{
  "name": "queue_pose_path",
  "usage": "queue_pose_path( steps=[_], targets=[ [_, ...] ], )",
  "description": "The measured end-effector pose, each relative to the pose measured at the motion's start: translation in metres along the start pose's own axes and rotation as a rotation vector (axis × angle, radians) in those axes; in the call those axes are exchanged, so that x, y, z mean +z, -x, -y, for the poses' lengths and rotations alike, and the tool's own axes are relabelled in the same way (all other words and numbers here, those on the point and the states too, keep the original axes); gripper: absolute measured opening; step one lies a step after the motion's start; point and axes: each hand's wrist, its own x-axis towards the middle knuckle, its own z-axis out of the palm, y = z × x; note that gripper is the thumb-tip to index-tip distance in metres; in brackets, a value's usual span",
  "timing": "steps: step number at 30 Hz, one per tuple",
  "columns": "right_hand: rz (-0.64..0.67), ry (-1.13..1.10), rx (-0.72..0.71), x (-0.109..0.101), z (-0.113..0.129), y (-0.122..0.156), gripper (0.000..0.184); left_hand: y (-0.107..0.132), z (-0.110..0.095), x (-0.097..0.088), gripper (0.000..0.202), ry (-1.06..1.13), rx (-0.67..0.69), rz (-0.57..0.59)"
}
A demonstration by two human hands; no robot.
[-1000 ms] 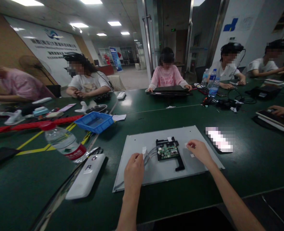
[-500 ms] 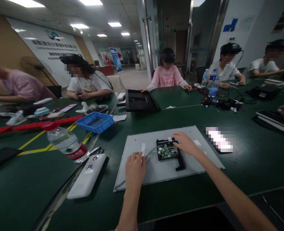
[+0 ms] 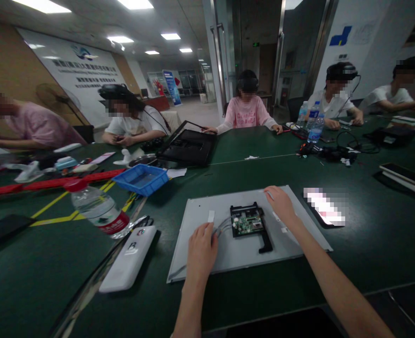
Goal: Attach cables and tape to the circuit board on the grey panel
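Note:
A thin grey panel (image 3: 225,258) lies flat before me. On it sits a green circuit board (image 3: 248,224) in a black bracket (image 3: 265,241), with grey cables (image 3: 223,225) running out to the left. My left hand (image 3: 202,249) rests on the panel's left part, fingers stretched and lying over the cables, just below a white strip (image 3: 211,216). My right hand (image 3: 280,203) is over the panel's upper right, right of the bracket, its fingers bent together; what they hold is hidden. Small white pieces (image 3: 276,217) show by its underside.
A white power bank (image 3: 128,260), a tilted water bottle (image 3: 100,209) and a blue tray (image 3: 142,180) stand to the left. A lit phone (image 3: 323,206) lies right of the panel. Across the table a person in pink (image 3: 244,112) holds a black frame (image 3: 189,143).
My right hand has moved right, off the bracket's top edge, and the white piece there is gone. My left hand stays almost still. The person opposite has tilted the black frame leftward.

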Motion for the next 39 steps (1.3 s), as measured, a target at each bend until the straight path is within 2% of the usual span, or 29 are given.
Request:
queue_pose_path(
  steps=[2,7,12,18,23,28,31,34,36,39],
  targets=[
    [0.013,0.071,0.004,-0.005,-0.011,0.001,0.027,0.0,0.001,0.001,0.029,0.006,0.012,0.006],
    [0.194,0.13,0.031,-0.004,-0.03,0.005,0.022,0.001,0.002,0.006,0.034,-0.014,0.03,0.025],
    [0.13,0.029,0.098,-0.004,-0.038,0.006,0.027,0.004,0.0,0.006,0.038,-0.033,-0.006,0.078],
    [0.16,0.03,0.124,-0.004,-0.038,0.009,0.026,0.004,-0.002,0.008,0.048,-0.014,-0.067,0.087],
    [0.16,0.021,0.123,-0.003,-0.036,0.009,0.026,0.003,-0.002,0.006,0.044,-0.016,-0.084,-0.004],
    [0.158,0.013,0.135,-0.002,-0.039,0.009,0.027,-0.002,-0.012,-0.015,0.026,0.005,-0.078,-0.164],
    [0.141,0.008,0.133,-0.001,-0.039,0.01,0.026,-0.012,-0.024,-0.035,0.021,0.042,-0.057,-0.24],
    [0.142,0.012,0.131,0.0,-0.038,0.01,0.026,-0.035,-0.036,-0.05,0.021,0.081,-0.027,-0.289],
    [0.141,0.004,0.123,0.0,-0.038,0.01,0.027,-0.056,-0.042,-0.051,0.022,0.097,-0.019,-0.276],
    [0.143,-0.019,0.103,0.001,-0.039,0.011,0.027,-0.086,-0.045,-0.036,0.022,0.117,0.005,-0.178]
  ],
)
